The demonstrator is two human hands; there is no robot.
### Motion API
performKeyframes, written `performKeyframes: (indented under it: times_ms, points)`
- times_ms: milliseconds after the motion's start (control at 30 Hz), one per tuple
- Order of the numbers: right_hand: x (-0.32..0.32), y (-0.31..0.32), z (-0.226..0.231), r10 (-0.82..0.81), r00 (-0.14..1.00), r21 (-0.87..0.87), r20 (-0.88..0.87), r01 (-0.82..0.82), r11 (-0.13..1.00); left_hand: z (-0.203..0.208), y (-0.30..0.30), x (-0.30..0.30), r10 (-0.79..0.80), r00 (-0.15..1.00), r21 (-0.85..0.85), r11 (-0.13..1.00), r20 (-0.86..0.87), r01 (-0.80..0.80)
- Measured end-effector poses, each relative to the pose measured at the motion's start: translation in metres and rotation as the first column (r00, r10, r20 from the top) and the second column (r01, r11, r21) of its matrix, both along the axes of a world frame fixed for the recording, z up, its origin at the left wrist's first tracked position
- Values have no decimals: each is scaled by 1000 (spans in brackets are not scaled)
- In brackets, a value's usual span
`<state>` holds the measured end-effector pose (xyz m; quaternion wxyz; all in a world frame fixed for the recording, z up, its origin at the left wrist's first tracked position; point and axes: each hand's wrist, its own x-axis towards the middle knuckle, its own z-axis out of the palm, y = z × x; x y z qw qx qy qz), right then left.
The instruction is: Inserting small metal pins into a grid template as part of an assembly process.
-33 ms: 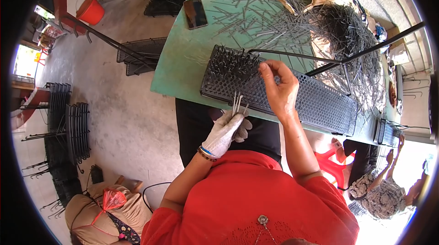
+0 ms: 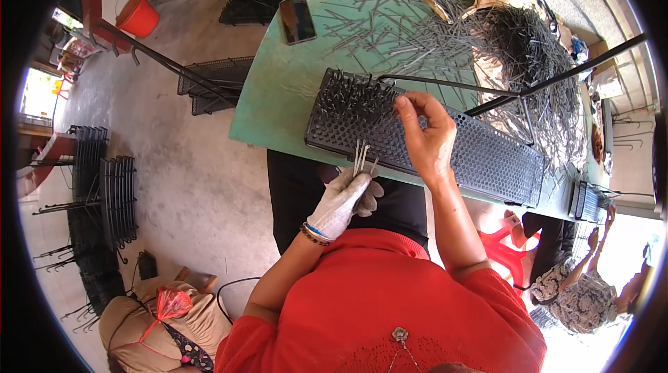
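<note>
A long black perforated metal panel lies along the near edge of the green table. Upright dark rods crowd together in the holes at its left end. My left hand, in a whitish glove, is closed round several thin metal rods that point up, just in front of the panel's near edge. Over the panel, at the right side of the rod cluster, my bare right hand has thumb and forefinger pinched together. Whatever sits between those fingertips is too small to make out.
Loose rods are strewn across the green table, with a big heap at right. A phone lies far left. A bent black bar rises beyond the panel. Another person works at right; black racks stand left.
</note>
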<state>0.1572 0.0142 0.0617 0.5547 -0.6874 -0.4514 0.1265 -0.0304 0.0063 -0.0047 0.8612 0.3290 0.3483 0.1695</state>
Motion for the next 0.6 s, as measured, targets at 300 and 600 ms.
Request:
performKeyframes:
  times_ms: [300,600]
  points:
    - [0,3,-5,43,998,20,40,-43,999,4,0,3,-9,1000,-5,1000,-8,9]
    - [1,10,-14,194,948,83,252,-221,972,4,0,2,-12,1000,-12,1000,0,12]
